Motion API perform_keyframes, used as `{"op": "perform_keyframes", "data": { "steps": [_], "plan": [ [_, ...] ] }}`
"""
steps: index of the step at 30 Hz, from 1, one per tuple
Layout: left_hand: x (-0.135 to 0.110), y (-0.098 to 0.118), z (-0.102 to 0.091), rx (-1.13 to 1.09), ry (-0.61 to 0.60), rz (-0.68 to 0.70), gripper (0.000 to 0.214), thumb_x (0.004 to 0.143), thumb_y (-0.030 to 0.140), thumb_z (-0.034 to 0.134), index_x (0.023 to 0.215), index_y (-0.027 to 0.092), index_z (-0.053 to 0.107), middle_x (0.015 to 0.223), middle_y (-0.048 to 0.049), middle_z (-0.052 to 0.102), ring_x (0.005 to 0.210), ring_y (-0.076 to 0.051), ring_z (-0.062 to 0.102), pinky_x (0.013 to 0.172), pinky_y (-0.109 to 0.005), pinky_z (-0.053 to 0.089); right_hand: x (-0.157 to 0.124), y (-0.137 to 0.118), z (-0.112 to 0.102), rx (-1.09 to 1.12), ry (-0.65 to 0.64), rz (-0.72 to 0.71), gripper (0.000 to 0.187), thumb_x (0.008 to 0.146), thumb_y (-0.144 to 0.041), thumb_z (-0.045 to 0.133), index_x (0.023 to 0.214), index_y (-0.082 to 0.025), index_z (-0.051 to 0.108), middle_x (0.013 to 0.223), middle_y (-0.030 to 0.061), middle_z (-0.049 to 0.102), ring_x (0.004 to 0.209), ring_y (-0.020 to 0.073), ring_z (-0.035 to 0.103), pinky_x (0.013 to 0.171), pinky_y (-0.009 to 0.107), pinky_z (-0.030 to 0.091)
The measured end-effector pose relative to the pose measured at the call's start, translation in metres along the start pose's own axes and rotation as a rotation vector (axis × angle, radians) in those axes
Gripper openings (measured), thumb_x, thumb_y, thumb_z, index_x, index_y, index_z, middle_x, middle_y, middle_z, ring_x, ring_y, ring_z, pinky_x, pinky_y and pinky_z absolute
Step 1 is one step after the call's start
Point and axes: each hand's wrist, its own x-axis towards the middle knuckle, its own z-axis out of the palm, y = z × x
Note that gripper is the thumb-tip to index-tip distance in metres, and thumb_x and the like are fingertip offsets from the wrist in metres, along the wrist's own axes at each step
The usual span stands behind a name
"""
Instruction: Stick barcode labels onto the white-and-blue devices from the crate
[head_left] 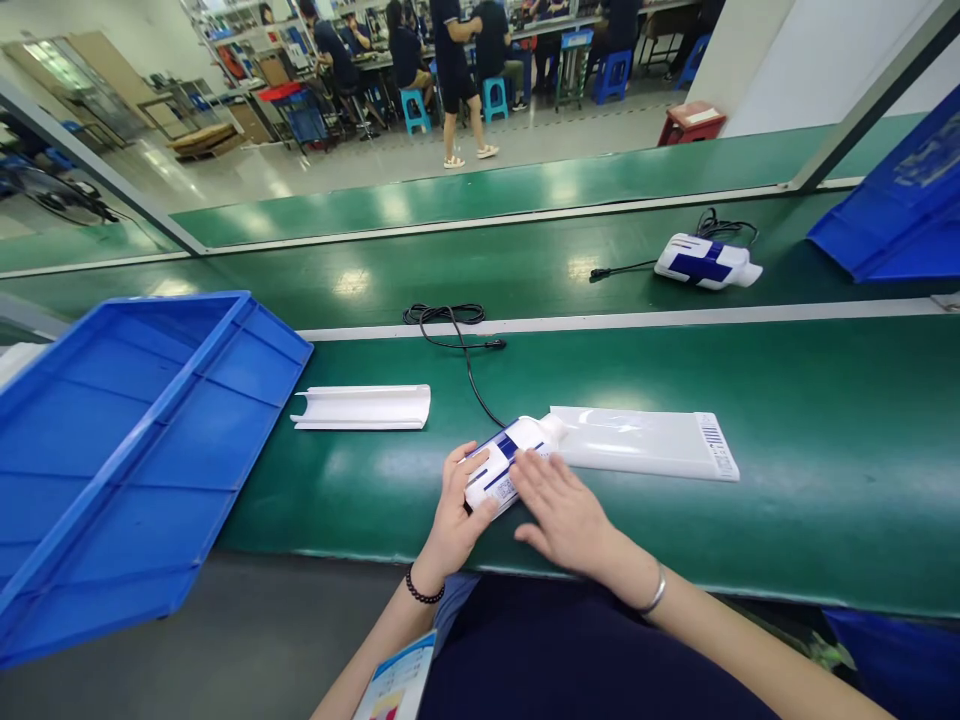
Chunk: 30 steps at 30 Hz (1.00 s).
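A white-and-blue wrapped pack [504, 462] with a black cable [469, 365] coming from its far side is tilted on the green worktop. My left hand [457, 500] grips its left end, the thumb at the near edge and the fingers over the top. Flat across the pack's right part lies my right hand [562, 510], with fingers stretched out. Just beyond the pack's right end, and partly behind it, is a flat white sleeve [645, 440] with a barcode label. To the left rests an open white channel-shaped piece [364, 408].
A large blue crate [150, 440] leans at the left, and another blue crate [900, 200] stands at the far right. A similar white-and-blue pack [705, 262] with a coiled cable sits on the farther green strip [480, 260]. Several people are in the background beyond the frame.
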Motion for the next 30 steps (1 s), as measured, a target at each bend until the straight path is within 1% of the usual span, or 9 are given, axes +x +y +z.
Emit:
{"op": "perform_keyframes", "data": {
  "steps": [2, 5, 9, 13, 19, 21, 24, 27, 30],
  "plan": [
    [0.001, 0.0, 0.003, 0.069, 0.007, 0.036, 0.06, 0.086, 0.039, 0.067, 0.139, 0.029, 0.039, 0.144, -0.0118, 0.029, 0.137, -0.027, 0.031, 0.108, -0.048, 0.036, -0.004, 0.021, -0.006, 0.046, 0.024, 0.184, 0.067, 0.101, -0.043, 0.035, 0.155, -0.008, 0.016, 0.15, 0.0191, 0.033, 0.145, 0.0309, 0.021, 0.114, 0.059, 0.027],
    [0.001, 0.001, 0.007, 0.139, 0.036, 0.071, 0.065, 0.082, 0.031, 0.071, 0.138, 0.027, 0.039, 0.142, -0.013, 0.03, 0.135, -0.027, 0.033, 0.105, -0.049, 0.039, 0.006, 0.048, -0.014, 0.273, 0.036, 0.456, 0.054, 0.102, -0.04, 0.031, 0.146, -0.011, 0.041, 0.145, 0.0155, 0.044, 0.141, 0.0294, 0.033, 0.11, 0.055, 0.035],
    [-0.001, 0.004, 0.01, 0.202, 0.056, 0.107, 0.065, 0.079, 0.026, 0.072, 0.135, 0.026, 0.04, 0.142, -0.0133, 0.031, 0.132, -0.027, 0.038, 0.102, -0.047, 0.042, 0.041, 0.066, -0.015, 0.628, -0.03, 0.734, 0.041, 0.085, -0.05, 0.055, 0.102, -0.017, 0.072, 0.106, 0.0089, 0.069, 0.105, 0.0262, 0.059, 0.096, 0.045, 0.045],
    [-0.006, 0.007, 0.017, 0.267, 0.086, 0.167, 0.062, 0.079, 0.022, 0.071, 0.133, 0.026, 0.042, 0.142, -0.0128, 0.031, 0.13, -0.027, 0.041, 0.101, -0.048, 0.044, 0.063, 0.077, -0.003, 0.84, -0.082, 0.987, 0.033, 0.073, -0.046, 0.061, 0.064, -0.015, 0.063, 0.067, 0.0068, 0.064, 0.064, 0.0185, 0.057, 0.059, 0.031, 0.045],
    [-0.009, 0.001, 0.023, 0.13, 0.219, 0.139, 0.059, 0.074, 0.022, 0.074, 0.127, 0.024, 0.049, 0.136, -0.0128, 0.04, 0.126, -0.028, 0.047, 0.099, -0.047, 0.045, 0.062, 0.081, -0.005, 1.025, 0.033, 1.061, 0.042, 0.089, -0.047, 0.043, 0.1, -0.01, 0.062, 0.097, 0.0164, 0.07, 0.083, 0.0202, 0.068, 0.073, 0.033, 0.054],
    [-0.006, 0.002, 0.018, -0.202, 0.27, -0.074, 0.064, 0.07, 0.03, 0.078, 0.126, 0.021, 0.048, 0.131, -0.0138, 0.048, 0.121, -0.029, 0.052, 0.099, -0.048, 0.046, 0.065, 0.074, -0.015, 1.132, 0.085, 1.016, 0.052, 0.093, -0.053, 0.039, 0.121, -0.011, 0.054, 0.117, 0.0202, 0.064, 0.1, 0.0226, 0.067, 0.083, 0.038, 0.055],
    [0.002, 0.012, 0.007, -0.834, 0.338, -0.436, 0.07, 0.068, 0.04, 0.079, 0.126, 0.021, 0.045, 0.129, -0.0141, 0.055, 0.113, -0.028, 0.058, 0.097, -0.05, 0.049, 0.07, 0.053, -0.027, 1.122, 0.212, 0.774, 0.065, 0.092, -0.06, 0.047, 0.142, -0.019, 0.037, 0.145, 0.0184, 0.044, 0.131, 0.0249, 0.048, 0.104, 0.046, 0.046],
    [0.013, 0.026, -0.003, -1.214, 0.241, -0.566, 0.064, 0.071, 0.053, 0.073, 0.122, 0.023, 0.05, 0.137, -0.0125, 0.052, 0.12, -0.03, 0.055, 0.101, -0.051, 0.046, 0.073, 0.027, -0.028, 0.934, 0.303, 0.541, 0.063, 0.095, -0.049, 0.05, 0.148, -0.024, 0.027, 0.153, 0.0147, 0.032, 0.142, 0.0239, 0.033, 0.114, 0.05, 0.035],
    [0.026, 0.039, -0.012, -1.364, 0.063, -0.512, 0.069, 0.074, 0.066, 0.064, 0.126, 0.023, 0.054, 0.147, -0.0095, 0.043, 0.132, -0.027, 0.046, 0.114, -0.045, 0.031, 0.072, 0.007, -0.021, 0.877, 0.27, 0.476, 0.057, 0.099, -0.041, 0.046, 0.149, -0.026, 0.025, 0.153, 0.0141, 0.032, 0.14, 0.024, 0.036, 0.111, 0.05, 0.039]
  ]
}}
